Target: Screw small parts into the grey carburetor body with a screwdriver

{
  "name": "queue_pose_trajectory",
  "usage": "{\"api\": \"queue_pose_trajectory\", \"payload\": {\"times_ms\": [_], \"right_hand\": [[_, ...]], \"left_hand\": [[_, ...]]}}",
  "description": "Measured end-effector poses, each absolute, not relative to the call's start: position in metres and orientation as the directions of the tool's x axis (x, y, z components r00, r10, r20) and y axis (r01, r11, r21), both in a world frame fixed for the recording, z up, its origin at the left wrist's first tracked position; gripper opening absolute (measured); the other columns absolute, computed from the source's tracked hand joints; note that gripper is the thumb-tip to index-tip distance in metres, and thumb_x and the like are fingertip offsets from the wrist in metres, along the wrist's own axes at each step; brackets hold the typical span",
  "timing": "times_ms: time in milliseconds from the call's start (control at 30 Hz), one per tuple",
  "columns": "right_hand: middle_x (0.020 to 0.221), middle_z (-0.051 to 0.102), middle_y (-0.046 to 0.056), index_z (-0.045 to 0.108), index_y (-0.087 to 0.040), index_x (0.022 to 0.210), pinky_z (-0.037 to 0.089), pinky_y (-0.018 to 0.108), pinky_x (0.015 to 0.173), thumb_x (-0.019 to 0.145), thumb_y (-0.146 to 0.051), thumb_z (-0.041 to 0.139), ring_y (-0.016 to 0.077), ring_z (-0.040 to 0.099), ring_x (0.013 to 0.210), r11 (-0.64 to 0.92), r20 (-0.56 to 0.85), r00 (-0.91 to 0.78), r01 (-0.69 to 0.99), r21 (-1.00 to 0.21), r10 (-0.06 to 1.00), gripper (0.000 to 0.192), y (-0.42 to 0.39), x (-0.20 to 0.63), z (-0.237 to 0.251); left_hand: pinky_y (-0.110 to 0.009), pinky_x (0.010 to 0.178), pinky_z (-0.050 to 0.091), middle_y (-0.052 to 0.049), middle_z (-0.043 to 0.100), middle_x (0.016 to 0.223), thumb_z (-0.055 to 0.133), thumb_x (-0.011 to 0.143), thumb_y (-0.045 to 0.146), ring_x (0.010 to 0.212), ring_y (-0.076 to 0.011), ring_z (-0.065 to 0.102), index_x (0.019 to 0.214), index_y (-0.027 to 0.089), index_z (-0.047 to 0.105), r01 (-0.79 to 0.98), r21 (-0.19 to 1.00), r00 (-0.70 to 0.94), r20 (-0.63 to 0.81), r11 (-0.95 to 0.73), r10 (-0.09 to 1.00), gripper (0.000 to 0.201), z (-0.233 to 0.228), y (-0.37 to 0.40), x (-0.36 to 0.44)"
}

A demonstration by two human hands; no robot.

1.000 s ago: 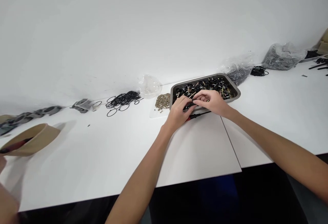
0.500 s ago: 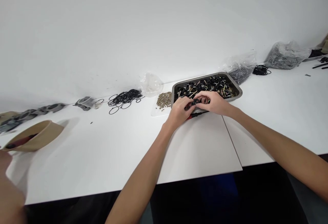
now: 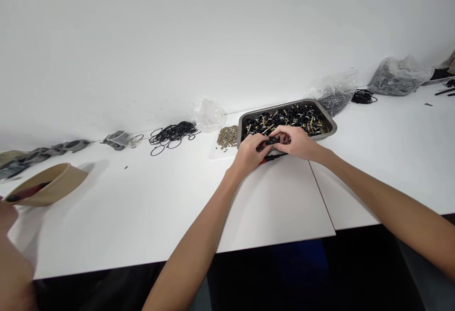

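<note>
Between the fingertips of my left hand (image 3: 251,150) and my right hand (image 3: 292,141) is a small black ring-shaped part (image 3: 272,141). Both hands are closed on it, with thumbs and fingers pinching from either side. They hover at the front rim of a grey metal tray (image 3: 284,108), which holds many black parts and brass-coloured screws. Under the hands lies a red and black tool (image 3: 272,158), mostly covered, so its kind cannot be told. Small brass-coloured pieces (image 3: 227,137) lie in a heap left of the tray.
Black rubber rings (image 3: 174,135) lie in a pile farther left, beside a clear plastic bag (image 3: 209,115). Bags of dark parts (image 3: 400,77) stand along the wall at right. At far left, another person's hand (image 3: 7,216) is by a tan curved piece (image 3: 50,185).
My hands stay almost in place, with the black part turned slightly between the fingertips. The other person's hand at far left has shifted a little.
</note>
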State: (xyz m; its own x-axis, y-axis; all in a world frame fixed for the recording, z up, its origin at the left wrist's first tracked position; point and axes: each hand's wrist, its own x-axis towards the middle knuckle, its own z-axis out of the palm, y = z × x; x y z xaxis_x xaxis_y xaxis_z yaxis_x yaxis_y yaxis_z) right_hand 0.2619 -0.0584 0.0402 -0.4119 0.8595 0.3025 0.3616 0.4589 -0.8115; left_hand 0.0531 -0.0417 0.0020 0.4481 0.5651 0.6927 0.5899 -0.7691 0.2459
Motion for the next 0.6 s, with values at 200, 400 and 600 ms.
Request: {"api": "queue_pose_trajectory", "payload": {"times_ms": [200, 400, 600], "right_hand": [[0.074, 0.062, -0.001, 0.069, -0.016, 0.101, 0.042, 0.026, 0.062, 0.081, -0.020, 0.066, 0.0119, 0.053, 0.067, 0.439, 0.286, -0.405, 0.359, -0.824, 0.869, 0.021, -0.059, 0.261, 0.040], [0.078, 0.066, 0.001, 0.071, -0.016, 0.104, 0.045, 0.027, 0.065, 0.081, -0.021, 0.067, 0.0132, 0.057, 0.071, 0.438, 0.279, -0.422, 0.348, -0.829, 0.863, 0.023, -0.058, 0.261, 0.042], [0.097, 0.075, 0.009, 0.077, -0.017, 0.105, 0.053, 0.035, 0.080, 0.085, -0.030, 0.069, 0.0187, 0.065, 0.085, 0.394, 0.289, -0.283, 0.455, -0.799, 0.914, 0.025, -0.035, 0.304, 0.055]], "left_hand": [[-0.027, 0.070, 0.049, 0.001, 0.069, 0.076, 0.071, 0.093, 0.021, 0.068, -0.0136, 0.061, 0.092, 0.019, 0.068, 0.599, 0.243, 0.457, 0.679, -0.763, 0.575, 0.003, 0.002, -0.041, 0.052], [-0.027, 0.070, 0.050, 0.000, 0.070, 0.077, 0.069, 0.094, 0.024, 0.069, -0.0141, 0.061, 0.091, 0.020, 0.069, 0.624, 0.248, 0.455, 0.655, -0.741, 0.603, 0.005, 0.002, -0.041, 0.052], [-0.029, 0.071, 0.052, -0.001, 0.070, 0.078, 0.069, 0.096, 0.029, 0.070, -0.0143, 0.061, 0.099, 0.019, 0.071, 0.614, 0.253, 0.439, 0.678, -0.747, 0.590, 0.010, 0.001, -0.041, 0.052]]}}
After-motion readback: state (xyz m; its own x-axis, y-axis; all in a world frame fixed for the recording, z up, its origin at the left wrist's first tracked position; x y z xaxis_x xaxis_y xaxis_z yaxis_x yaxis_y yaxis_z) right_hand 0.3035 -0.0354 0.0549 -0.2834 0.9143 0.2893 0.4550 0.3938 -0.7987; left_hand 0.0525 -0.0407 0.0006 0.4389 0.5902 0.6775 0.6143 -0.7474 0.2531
